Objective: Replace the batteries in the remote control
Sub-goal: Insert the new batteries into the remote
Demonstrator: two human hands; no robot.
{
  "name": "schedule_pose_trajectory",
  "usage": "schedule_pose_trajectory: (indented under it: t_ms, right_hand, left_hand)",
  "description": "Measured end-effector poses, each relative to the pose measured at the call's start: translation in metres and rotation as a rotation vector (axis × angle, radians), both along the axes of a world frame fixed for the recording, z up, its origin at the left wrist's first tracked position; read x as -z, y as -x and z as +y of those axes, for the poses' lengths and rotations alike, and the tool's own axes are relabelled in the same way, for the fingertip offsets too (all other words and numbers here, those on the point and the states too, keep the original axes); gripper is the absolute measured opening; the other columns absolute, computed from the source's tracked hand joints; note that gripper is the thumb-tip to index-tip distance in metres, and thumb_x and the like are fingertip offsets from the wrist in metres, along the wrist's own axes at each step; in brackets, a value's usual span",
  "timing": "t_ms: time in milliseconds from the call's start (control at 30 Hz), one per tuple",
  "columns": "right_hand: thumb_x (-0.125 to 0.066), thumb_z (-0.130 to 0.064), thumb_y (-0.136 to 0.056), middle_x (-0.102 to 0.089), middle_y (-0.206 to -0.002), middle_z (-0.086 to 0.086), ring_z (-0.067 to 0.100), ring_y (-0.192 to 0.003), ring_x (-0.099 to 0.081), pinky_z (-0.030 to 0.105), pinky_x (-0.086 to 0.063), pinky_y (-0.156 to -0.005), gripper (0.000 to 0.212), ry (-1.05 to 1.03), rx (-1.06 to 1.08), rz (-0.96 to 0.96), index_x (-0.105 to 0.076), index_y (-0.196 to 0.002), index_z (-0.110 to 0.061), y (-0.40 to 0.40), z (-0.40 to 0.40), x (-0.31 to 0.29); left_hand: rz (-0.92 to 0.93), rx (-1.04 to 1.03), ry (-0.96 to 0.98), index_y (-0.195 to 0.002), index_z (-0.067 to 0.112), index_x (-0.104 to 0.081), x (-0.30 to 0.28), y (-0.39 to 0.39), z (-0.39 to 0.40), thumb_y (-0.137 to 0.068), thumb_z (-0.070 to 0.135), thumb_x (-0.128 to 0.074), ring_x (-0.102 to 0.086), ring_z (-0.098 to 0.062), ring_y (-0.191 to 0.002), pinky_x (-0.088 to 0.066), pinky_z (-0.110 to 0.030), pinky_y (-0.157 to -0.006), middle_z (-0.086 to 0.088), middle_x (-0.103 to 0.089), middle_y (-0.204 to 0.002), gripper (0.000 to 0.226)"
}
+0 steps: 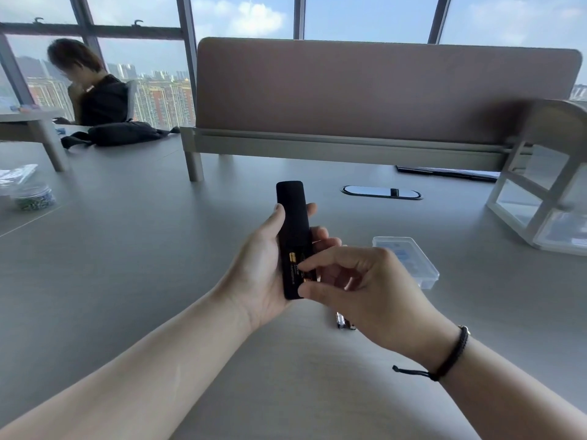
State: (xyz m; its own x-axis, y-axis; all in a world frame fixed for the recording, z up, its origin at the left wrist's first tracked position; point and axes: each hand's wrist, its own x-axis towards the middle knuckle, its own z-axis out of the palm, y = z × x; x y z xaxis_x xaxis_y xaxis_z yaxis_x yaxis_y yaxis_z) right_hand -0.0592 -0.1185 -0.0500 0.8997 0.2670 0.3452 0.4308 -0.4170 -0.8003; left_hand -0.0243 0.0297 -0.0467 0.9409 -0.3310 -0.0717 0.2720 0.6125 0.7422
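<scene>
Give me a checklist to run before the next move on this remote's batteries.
1. Left hand holds the remote in a firm grip: ok.
2. Battery bay open, cover off: ok.
3. Right hand fingertips at the battery: ok.
4. Battery polarity correct: cannot tell.
5. Loose batteries on the desk within reach: ok.
6. Whether the loose ones are fresh or spent: cannot tell.

a seated person point(95, 90), black bag point(120, 134), clear box point(413, 258), white shelf point(546, 198).
</scene>
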Motion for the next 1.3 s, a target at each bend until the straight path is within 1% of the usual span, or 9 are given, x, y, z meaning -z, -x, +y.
schedule_pose_trajectory:
  t_ms: [233, 367, 500, 667, 800, 900, 1067, 1200, 1300]
  right_hand:
    - [-0.081, -0.021, -0.076, -0.062, -0.061, -0.005, 0.031, -0.047, -0.058, 0.03, -0.046, -0.044, 0.036, 0.01, 0.057, 0.049, -0.045, -0.07, -0.024, -0.001, 0.005, 0.003]
    - [-0.074, -0.012, -0.083, -0.073, -0.07, 0.01, 0.018, -0.038, -0.05, 0.025, -0.042, -0.041, 0.035, -0.051, 0.003, 0.168, -0.041, -0.073, -0.019, 0.001, 0.008, 0.0]
    - [-0.067, -0.006, -0.086, -0.074, -0.071, 0.014, 0.023, -0.042, -0.051, 0.025, -0.041, -0.043, 0.03, -0.084, -0.024, 0.206, -0.04, -0.076, -0.014, 0.002, 0.01, 0.0]
    - [-0.066, -0.004, -0.087, -0.073, -0.074, 0.018, 0.024, -0.044, -0.053, 0.021, -0.038, -0.042, 0.03, -0.121, -0.021, 0.252, -0.04, -0.075, -0.013, -0.002, 0.009, 0.004]
    - [-0.066, -0.006, -0.087, -0.072, -0.072, 0.019, 0.024, -0.043, -0.053, 0.021, -0.036, -0.04, 0.031, -0.174, -0.015, 0.25, -0.039, -0.074, -0.014, -0.006, 0.006, 0.006]
    - [-0.068, -0.01, -0.086, -0.073, -0.07, 0.016, 0.025, -0.043, -0.054, 0.022, -0.035, -0.039, 0.031, -0.219, 0.0, 0.241, -0.04, -0.074, -0.015, -0.009, 0.004, 0.007]
    - [-0.073, -0.022, -0.085, -0.076, -0.071, 0.009, 0.022, -0.044, -0.053, 0.022, -0.034, -0.039, 0.026, -0.268, 0.073, 0.229, -0.05, -0.08, -0.01, -0.012, 0.003, 0.003]
    - [-0.073, -0.023, -0.085, -0.073, -0.065, 0.005, 0.019, -0.04, -0.049, 0.018, -0.035, -0.038, 0.022, -0.264, 0.173, 0.189, -0.058, -0.085, -0.008, -0.018, -0.003, 0.001]
    - [-0.073, -0.022, -0.085, -0.073, -0.062, 0.002, 0.019, -0.04, -0.047, 0.021, -0.037, -0.041, 0.017, -0.229, 0.21, 0.168, -0.06, -0.082, -0.011, -0.02, -0.005, 0.003]
  left_hand:
    - [0.007, 0.009, 0.014, -0.137, 0.015, -0.054, 0.001, 0.0, 0.001, -0.101, 0.052, -0.037, -0.068, -0.025, -0.074, -0.046, -0.039, -0.078, -0.007, -0.058, -0.079, 0.055]
    - [-0.023, 0.05, 0.039, -0.135, 0.015, -0.054, -0.002, 0.004, 0.0, -0.101, 0.053, -0.034, -0.07, -0.03, -0.108, -0.049, -0.04, -0.079, -0.007, -0.055, -0.077, 0.054]
    - [-0.046, 0.09, 0.055, -0.138, 0.014, -0.051, -0.003, 0.007, -0.001, -0.102, 0.052, -0.032, -0.069, -0.029, -0.112, -0.056, -0.033, -0.058, -0.007, -0.056, -0.077, 0.055]
    - [-0.084, 0.117, 0.016, -0.136, 0.018, -0.053, -0.001, 0.004, -0.001, -0.1, 0.055, -0.034, -0.068, -0.031, -0.113, -0.055, -0.034, -0.059, -0.009, -0.063, -0.084, 0.055]
    - [-0.145, 0.121, -0.139, -0.134, 0.022, -0.054, 0.003, -0.001, 0.001, -0.096, 0.062, -0.034, -0.06, -0.032, -0.118, -0.019, -0.032, -0.05, -0.003, -0.071, -0.094, 0.058]
    - [-0.164, 0.098, -0.192, -0.135, 0.02, -0.054, 0.004, -0.003, 0.0, -0.097, 0.052, -0.041, -0.058, -0.029, -0.099, -0.018, -0.032, -0.051, -0.001, -0.073, -0.1, 0.052]
    - [-0.13, -0.256, -0.115, -0.121, 0.006, -0.061, -0.002, -0.014, 0.007, -0.099, 0.022, -0.053, -0.06, -0.02, -0.056, -0.051, -0.031, -0.05, -0.006, -0.059, -0.071, 0.029]
    - [-0.341, -0.69, -0.697, -0.087, 0.01, -0.059, 0.0, -0.03, 0.027, -0.093, 0.029, -0.062, -0.043, -0.014, -0.045, -0.035, -0.027, -0.05, 0.007, -0.047, -0.056, 0.02]
    - [-0.517, -0.788, -1.307, -0.087, 0.022, -0.059, 0.008, -0.028, 0.035, -0.086, 0.037, -0.065, -0.059, -0.016, -0.07, -0.045, -0.031, -0.062, 0.01, -0.06, -0.071, 0.016]
